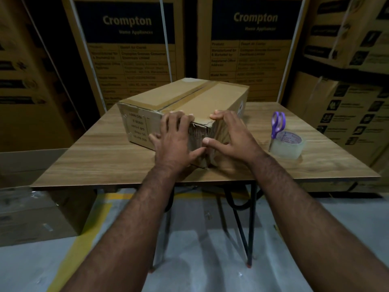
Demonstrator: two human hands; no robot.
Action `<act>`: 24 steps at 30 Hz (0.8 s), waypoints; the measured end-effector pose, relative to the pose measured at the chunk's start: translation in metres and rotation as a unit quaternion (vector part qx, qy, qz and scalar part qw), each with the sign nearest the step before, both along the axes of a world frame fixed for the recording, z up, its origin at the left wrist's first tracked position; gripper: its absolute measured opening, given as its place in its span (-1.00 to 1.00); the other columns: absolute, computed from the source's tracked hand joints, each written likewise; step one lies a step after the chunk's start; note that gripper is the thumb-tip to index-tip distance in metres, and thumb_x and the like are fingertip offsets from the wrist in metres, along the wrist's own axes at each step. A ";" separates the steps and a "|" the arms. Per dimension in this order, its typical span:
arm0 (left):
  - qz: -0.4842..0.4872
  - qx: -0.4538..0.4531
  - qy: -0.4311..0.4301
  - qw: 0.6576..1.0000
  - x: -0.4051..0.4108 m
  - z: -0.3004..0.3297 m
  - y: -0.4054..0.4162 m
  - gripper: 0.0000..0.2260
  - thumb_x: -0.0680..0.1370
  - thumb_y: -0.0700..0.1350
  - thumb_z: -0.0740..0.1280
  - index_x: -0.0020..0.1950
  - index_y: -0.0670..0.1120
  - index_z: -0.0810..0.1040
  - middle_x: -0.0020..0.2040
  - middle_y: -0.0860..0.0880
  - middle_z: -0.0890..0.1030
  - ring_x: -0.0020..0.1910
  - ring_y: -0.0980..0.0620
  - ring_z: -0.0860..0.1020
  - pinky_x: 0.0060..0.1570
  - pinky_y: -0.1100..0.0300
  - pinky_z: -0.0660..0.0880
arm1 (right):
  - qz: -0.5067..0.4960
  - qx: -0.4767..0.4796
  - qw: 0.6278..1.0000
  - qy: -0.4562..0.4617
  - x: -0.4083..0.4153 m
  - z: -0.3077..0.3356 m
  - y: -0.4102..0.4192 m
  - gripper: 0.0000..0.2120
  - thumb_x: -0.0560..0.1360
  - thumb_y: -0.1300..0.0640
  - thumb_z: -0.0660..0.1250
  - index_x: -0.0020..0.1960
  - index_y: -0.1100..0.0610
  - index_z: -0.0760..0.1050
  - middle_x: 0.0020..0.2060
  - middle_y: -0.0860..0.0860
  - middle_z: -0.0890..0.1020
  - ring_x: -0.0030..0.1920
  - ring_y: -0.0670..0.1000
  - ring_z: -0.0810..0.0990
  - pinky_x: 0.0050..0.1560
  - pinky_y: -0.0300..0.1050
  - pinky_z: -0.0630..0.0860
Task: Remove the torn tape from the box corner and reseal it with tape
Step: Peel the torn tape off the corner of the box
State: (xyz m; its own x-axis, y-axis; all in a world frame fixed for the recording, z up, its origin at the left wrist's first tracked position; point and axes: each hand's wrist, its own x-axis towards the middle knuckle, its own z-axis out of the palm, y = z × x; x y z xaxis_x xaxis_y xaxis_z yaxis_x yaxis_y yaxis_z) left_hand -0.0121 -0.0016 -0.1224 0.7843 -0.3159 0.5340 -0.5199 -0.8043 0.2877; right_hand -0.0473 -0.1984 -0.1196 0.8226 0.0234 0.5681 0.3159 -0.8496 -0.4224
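A brown cardboard box (185,98) lies on the wooden table (109,163), one corner turned toward me. That near corner (203,127) looks torn and crumpled, with worn brown tape across it. My left hand (175,140) lies flat on the box's left face beside the corner, fingers spread up to the top edge. My right hand (229,135) presses flat on the right face, its fingertips at the top edge and its thumb on the corner edge. A roll of clear tape (287,147) and purple-handled scissors (277,124) lie on the table to the right.
Tall stacked cartons (126,49) stand close behind and on both sides of the table. The table's front edge (105,184) is just below my wrists, with black metal legs (251,224) under it. A low carton sits on the floor at left.
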 end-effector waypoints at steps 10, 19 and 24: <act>0.008 -0.017 0.003 1.000 -0.002 -0.001 -0.001 -0.16 0.35 0.37 0.47 0.52 0.15 0.23 0.56 0.01 0.15 0.57 -0.09 0.08 0.32 -0.49 0.28 | -0.026 -0.009 0.998 -0.048 0.007 -0.006 0.004 -0.28 0.38 -0.42 0.31 0.39 -0.02 0.40 0.36 -0.04 0.48 0.39 0.07 0.44 0.25 0.08 0.49; 0.031 -0.021 -0.014 0.999 -0.004 -0.001 -0.007 -0.22 0.37 0.25 0.52 0.49 0.13 0.26 0.54 -0.01 0.21 0.55 -0.10 0.13 0.30 -0.43 0.28 | -0.071 -0.031 0.993 -0.088 0.004 0.000 0.012 -0.34 0.38 -0.45 0.33 0.28 -0.03 0.45 0.27 -0.08 0.56 0.24 0.04 0.57 0.14 0.08 0.61; 0.025 -0.017 0.004 1.000 -0.005 0.001 -0.006 -0.18 0.37 0.34 0.48 0.52 0.14 0.22 0.56 -0.02 0.16 0.58 -0.10 0.08 0.35 -0.50 0.20 | -0.067 -0.014 0.993 -0.098 0.003 0.011 0.008 -0.43 0.40 -0.44 0.33 0.17 -0.03 0.55 0.18 -0.10 0.65 0.17 -0.03 0.63 0.08 0.08 0.64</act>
State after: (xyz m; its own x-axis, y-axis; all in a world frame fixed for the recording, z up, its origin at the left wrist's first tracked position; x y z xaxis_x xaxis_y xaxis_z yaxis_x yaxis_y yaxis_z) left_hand -0.0167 -0.0081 -0.1215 0.8027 -0.2575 0.5378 -0.4763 -0.8196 0.3184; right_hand -0.0440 -0.1901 -0.1090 0.6933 -0.0608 0.7181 0.2730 -0.9000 -0.3398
